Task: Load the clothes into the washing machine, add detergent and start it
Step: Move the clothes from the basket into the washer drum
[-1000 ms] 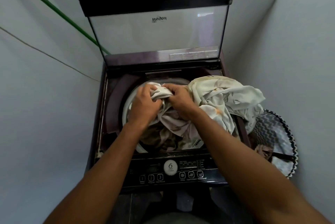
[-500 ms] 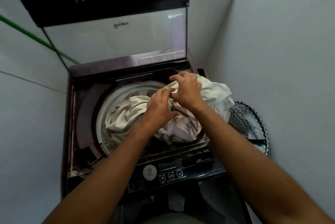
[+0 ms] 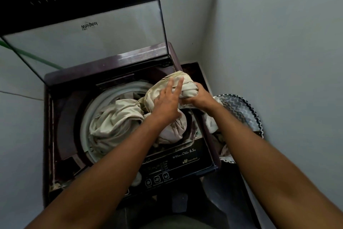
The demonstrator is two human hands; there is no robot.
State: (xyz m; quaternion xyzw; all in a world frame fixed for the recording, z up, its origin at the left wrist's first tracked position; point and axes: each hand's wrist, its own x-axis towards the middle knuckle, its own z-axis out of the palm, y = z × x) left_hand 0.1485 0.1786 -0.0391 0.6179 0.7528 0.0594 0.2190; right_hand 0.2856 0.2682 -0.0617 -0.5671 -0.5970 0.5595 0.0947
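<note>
Two hands point(image 3: 182, 99) on bunched cloth point(image 3: 115, 123)

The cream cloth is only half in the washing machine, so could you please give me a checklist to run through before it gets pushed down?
1. Lid fully up and out of the way: ok.
2. Cloth wholly inside the drum: not ok; a bunch sits on the right rim and a tail hangs over the side toward the basket.
3. Right hand gripping the bunch: ok.
4. Left hand ready to press: ok; fingers straight, lying on the cloth.
5. Control panel free of cloth: not ok; a scrap shows at its edge, beside the left forearm.
6. Room left in the drum: cannot tell; the cloth hides it.
</note>
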